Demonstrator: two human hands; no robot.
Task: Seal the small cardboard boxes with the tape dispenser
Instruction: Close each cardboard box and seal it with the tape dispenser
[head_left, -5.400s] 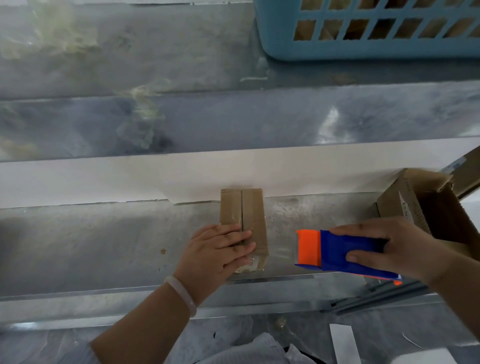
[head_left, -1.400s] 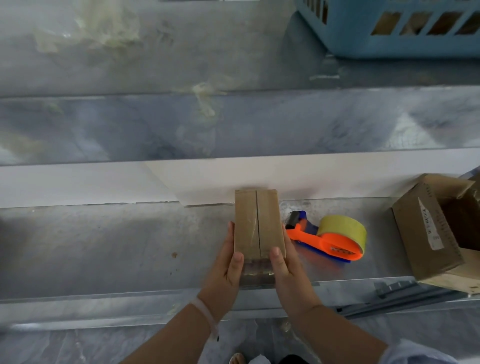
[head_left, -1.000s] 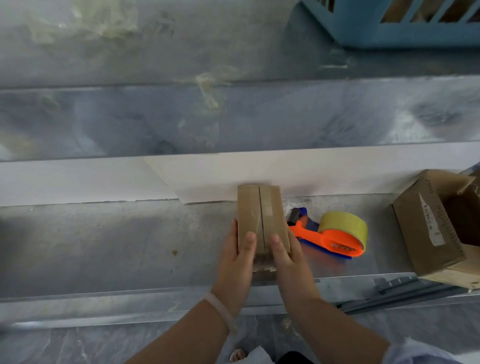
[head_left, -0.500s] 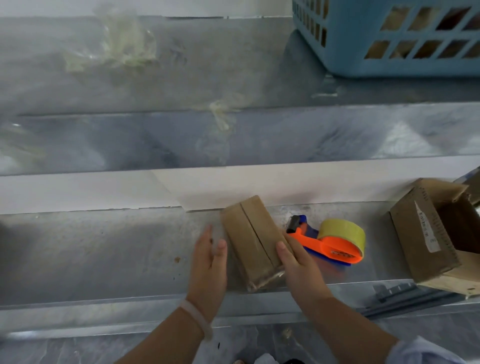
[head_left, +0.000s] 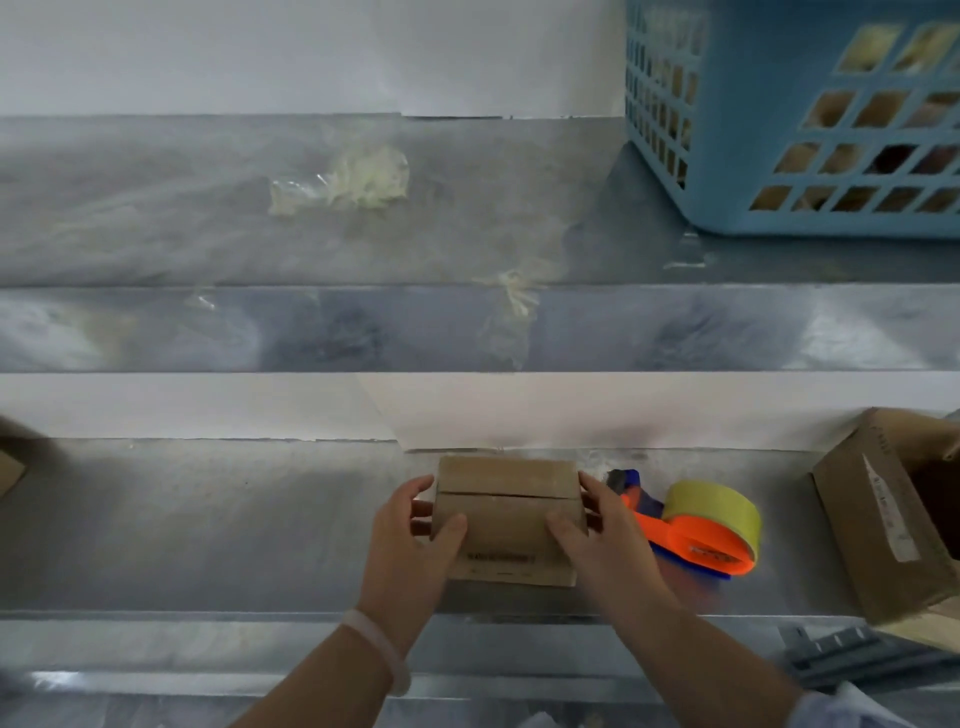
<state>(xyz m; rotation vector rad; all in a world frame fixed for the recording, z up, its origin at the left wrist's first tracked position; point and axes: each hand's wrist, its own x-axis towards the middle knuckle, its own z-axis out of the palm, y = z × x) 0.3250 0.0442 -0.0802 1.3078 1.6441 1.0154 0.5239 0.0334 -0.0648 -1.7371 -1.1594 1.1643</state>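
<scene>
The small cardboard box (head_left: 506, 519) sits about midway along the metal counter (head_left: 208, 519), close to its back edge, with the split between its two top flaps running left to right. A line of print shows on the face turned toward the person. The left hand (head_left: 410, 545) grasps the box's left end, thumb laid on top and fingers wrapped round the side. The right hand (head_left: 597, 535) grasps the right end the same way, so the box is clamped between the two. From here I cannot tell whether its underside is touching the counter or is lifted slightly clear. A pale bracelet (head_left: 382, 649) circles the left wrist.

The tape dispenser (head_left: 696, 530) lies on its side on the counter just right of the box, its orange frame and yellowish roll partly behind the right hand; neither hand holds it. Further right, at the counter's right edge, an open cardboard carton (head_left: 883, 514) leans with its mouth facing right. The corner of another carton (head_left: 10, 462) pokes in at the left edge.

On the upper shelf (head_left: 156, 223) behind, a blue plastic basket (head_left: 727, 156) stands at the right end, and a crumpled wad of used tape (head_left: 343, 179) lies near the middle.
</scene>
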